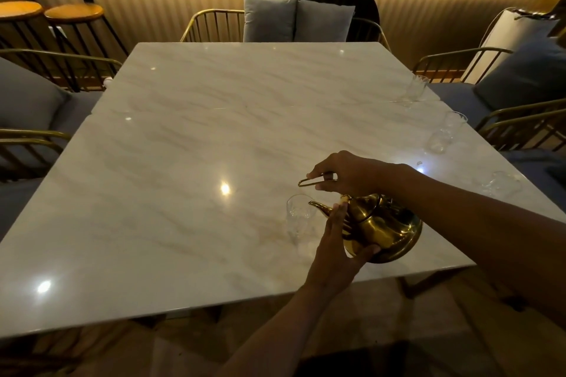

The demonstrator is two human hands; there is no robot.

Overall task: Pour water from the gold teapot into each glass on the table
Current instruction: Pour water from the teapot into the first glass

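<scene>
While tilted left over the near right of the marble table (190,131), gold teapot (382,229): polished brass, round-bellied, spout just at the rim of the nearest faceted clear glass (298,217). Right hand (346,173) gripping the wire handle; left hand (337,248) cupping the belly. Three more glasses along the right edge.

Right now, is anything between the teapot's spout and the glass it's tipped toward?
Nothing visible. The gold teapot, held by the right hand and steadied by the left hand, has its spout at the rim of the near glass.
</scene>
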